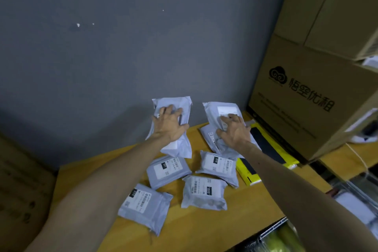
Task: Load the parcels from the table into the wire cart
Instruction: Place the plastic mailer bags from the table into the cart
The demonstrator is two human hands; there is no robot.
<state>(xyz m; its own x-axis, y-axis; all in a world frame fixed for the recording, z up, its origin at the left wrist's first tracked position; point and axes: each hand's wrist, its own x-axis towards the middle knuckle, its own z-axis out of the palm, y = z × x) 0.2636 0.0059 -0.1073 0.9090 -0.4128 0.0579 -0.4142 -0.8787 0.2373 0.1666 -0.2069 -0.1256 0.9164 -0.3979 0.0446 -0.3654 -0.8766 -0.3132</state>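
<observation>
The left hand (170,127) is spread wide and laid flat on a grey parcel (180,149) at the far edge of the table (86,172), against the wall (122,47). The right hand (235,132) is set with bent fingers on a second parcel (216,112), which lies on another; whether it is gripped cannot be told. Four parcels (204,192) lie flat nearer the person. The cart (274,229) is seen at the lower right, beside the table.
</observation>
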